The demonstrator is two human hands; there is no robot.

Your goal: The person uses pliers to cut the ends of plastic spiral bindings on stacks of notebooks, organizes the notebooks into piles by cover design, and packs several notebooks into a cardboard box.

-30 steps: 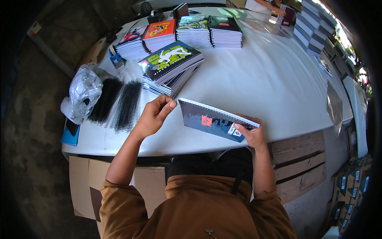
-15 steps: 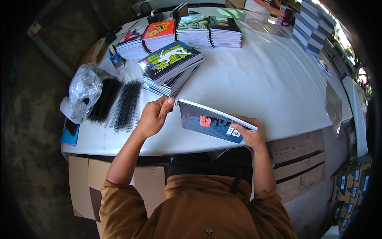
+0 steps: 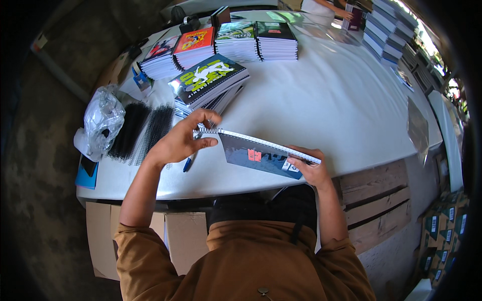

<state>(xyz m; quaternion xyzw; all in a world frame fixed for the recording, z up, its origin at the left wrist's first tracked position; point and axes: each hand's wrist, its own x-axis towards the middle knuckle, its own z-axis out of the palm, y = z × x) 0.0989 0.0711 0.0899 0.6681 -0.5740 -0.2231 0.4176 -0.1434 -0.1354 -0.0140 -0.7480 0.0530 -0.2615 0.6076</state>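
Observation:
My right hand (image 3: 312, 167) grips the right end of a dark blue notebook (image 3: 256, 154), thumb on its cover, with its white punched edge facing up. At the notebook's left corner, a thin dark wire-like spiral coil (image 3: 208, 131) sticks out to the left. My left hand (image 3: 183, 138) is around this coil, thumb and fingers spread apart, so the coil lies in the gap between them. A blue pen (image 3: 188, 163) rests on the table just below my left hand. Behind that hand lies a stack of notebooks (image 3: 208, 80) with a green-and-white figure on the top cover.
Bundles of black spiral coils (image 3: 131, 131) lie left, beside a clear plastic bag (image 3: 103, 115). Bound notebook stacks (image 3: 236, 42) line the far side of the white table (image 3: 331, 100). Tall book piles (image 3: 386, 35) stand far right, near another person's hand (image 3: 346, 15).
My left thumb and fingers, pinched together at the notebook's corner before, have spread apart. That hand has shifted left, and more of the coil and the pen now show.

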